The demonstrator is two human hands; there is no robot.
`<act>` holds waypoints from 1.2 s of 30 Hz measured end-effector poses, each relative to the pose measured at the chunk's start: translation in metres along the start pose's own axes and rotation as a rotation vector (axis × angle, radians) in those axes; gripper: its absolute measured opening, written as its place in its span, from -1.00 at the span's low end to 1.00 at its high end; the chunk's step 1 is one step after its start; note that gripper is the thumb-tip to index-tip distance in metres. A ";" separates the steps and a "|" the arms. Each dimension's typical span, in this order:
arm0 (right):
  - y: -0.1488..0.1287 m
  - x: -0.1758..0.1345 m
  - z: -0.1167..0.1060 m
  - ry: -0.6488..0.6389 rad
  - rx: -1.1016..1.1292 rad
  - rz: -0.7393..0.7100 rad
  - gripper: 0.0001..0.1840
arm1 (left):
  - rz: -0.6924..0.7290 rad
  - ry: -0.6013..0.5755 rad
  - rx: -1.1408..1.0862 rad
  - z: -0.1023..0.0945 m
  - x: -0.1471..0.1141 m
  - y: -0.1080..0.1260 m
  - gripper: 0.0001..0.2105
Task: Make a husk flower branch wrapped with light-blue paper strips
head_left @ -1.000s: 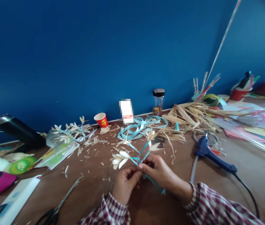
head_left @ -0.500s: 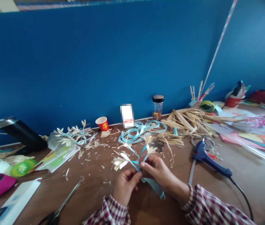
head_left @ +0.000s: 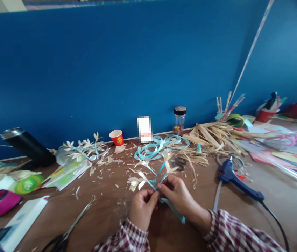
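Note:
Between my hands, above the table, is a branched flower stem (head_left: 153,181) wrapped in light blue, with cream petals (head_left: 138,181) fanning out at its tips. My left hand (head_left: 143,206) pinches the lower end of the stem between thumb and fingers. Close beside it, my right hand (head_left: 176,196) is closed with thumb and forefinger at the blue wrapping where the branches meet. A loose light blue strip (head_left: 174,211) hangs below my right hand toward the table. The exact spot where the fingertips meet is partly hidden.
Scissors (head_left: 68,231) lie front left; a blue glue gun (head_left: 240,182) lies right with its cord. Behind are coiled blue ribbon (head_left: 148,153), dried husks (head_left: 203,136), a lidded jar (head_left: 179,120), a red paper cup (head_left: 117,137) and a black bottle (head_left: 30,147). Scraps litter the table.
The hands stay together on the flower stem. The loose blue strip looks narrower and more folded than before. The whole view has shifted slightly.

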State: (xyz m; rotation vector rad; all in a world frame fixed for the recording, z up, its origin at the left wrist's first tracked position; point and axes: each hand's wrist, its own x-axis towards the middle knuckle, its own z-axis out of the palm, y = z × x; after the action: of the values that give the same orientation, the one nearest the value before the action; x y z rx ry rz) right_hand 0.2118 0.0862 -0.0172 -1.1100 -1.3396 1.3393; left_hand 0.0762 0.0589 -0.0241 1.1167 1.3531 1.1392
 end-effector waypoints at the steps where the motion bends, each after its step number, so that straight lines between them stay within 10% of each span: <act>1: 0.001 0.000 0.000 0.022 -0.036 -0.011 -0.69 | 0.009 0.005 0.004 0.000 0.000 -0.001 -0.64; 23: -0.006 -0.006 0.002 0.216 -0.359 -0.258 -0.85 | 0.084 0.214 0.174 -0.001 0.005 0.001 -0.68; 36: -0.016 -0.012 0.010 0.232 -0.678 -0.453 -0.86 | 0.492 0.307 0.621 0.001 -0.001 0.005 -0.86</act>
State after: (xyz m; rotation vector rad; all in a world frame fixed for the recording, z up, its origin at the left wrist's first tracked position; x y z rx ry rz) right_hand 0.2038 0.0726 -0.0014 -1.2423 -1.7848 0.4099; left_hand 0.0779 0.0588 -0.0189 1.8546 1.7999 1.3116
